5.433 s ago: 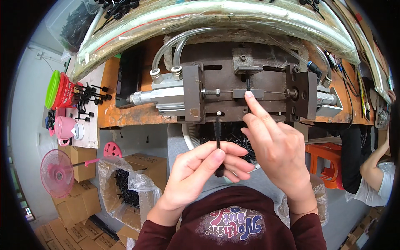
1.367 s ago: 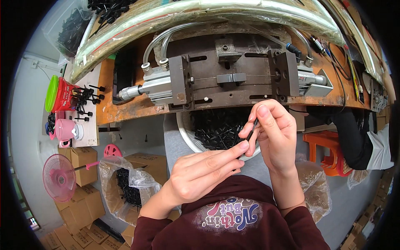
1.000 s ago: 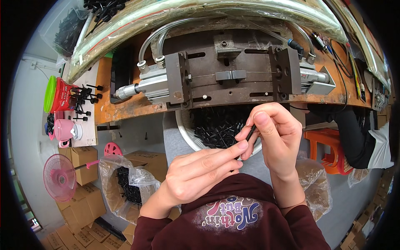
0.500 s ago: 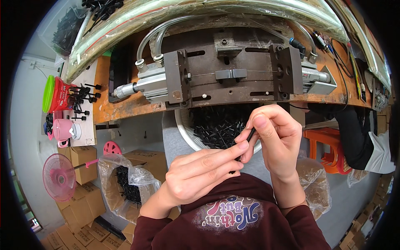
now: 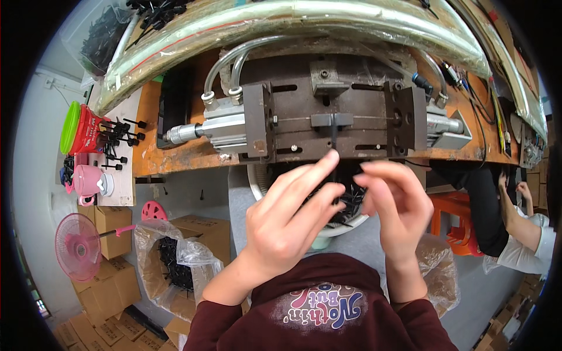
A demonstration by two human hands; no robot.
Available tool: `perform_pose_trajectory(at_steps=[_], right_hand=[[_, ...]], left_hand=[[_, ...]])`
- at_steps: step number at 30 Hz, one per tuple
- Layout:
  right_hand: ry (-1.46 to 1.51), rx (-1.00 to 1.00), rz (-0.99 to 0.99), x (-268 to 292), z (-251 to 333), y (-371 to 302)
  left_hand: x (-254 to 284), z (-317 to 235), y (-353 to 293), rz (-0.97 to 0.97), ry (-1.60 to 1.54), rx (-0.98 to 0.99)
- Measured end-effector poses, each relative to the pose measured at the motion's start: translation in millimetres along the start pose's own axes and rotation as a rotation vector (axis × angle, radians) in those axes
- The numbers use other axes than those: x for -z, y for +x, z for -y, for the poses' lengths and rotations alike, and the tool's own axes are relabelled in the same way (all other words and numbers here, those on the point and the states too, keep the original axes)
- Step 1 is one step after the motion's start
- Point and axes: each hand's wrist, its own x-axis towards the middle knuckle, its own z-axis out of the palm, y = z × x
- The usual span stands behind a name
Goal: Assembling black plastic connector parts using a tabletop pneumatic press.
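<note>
A slim black rod [image 5: 334,133] stands in the small grey clamp block [image 5: 321,120] at the middle of the dark metal fixture [image 5: 298,140]. My left hand [image 5: 287,219] reaches up with its fingers spread, and its foremost fingertip meets the near end of the rod. The fingers hide whatever part of the rod lies below that tip. To the right hovers my right hand [image 5: 404,210], its fingers bent and apart, with nothing visible between them. Beneath both hands sits a pale round tub [image 5: 256,182] full of black parts [image 5: 351,202], partly covered by my fingers.
Air cylinders [image 5: 225,130] with clear hoses flank the fixture on a wooden bench [image 5: 152,158]. At left are a red bucket [image 5: 88,131], a pink cup [image 5: 88,180], a pink fan [image 5: 79,247] and a bagged box of black parts [image 5: 175,263]. Another person's arm [image 5: 521,225] and an orange stool [image 5: 459,225] are at right.
The black rod has gone from between my hands up into the clamp block. My left hand has moved forward with it; my right hand has let go and drawn slightly right and nearer.
</note>
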Motion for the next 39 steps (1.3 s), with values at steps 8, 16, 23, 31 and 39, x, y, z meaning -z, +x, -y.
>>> perform_pose_trajectory(at_steps=[8, 16, 23, 31, 39], right_hand=[[-0.997, 0.488, -1.2, -39.3, 58.5, -51.8], [-2.239, 0.467, -1.292, -29.2, 85.3, -68.1], [0.562, 1.507, -0.432, -31.8, 70.6, -29.6], [0.363, 1.678, -0.643, -18.2, 109.4, -41.2], [0.086, 1.701, -0.678, -5.9, 113.2, -80.1]], left_hand=[[-23.1, 12.7, 17.0, 0.019, 0.284, 0.013], [-22.7, 8.0, 26.6, 0.036, 0.276, 0.039], [-18.1, 6.5, 27.3, 0.061, 0.281, 0.061], [-21.4, 5.5, 29.1, 0.063, 0.23, 0.059], [-1.4, -27.2, 0.7, 0.26, -0.358, 0.226]])
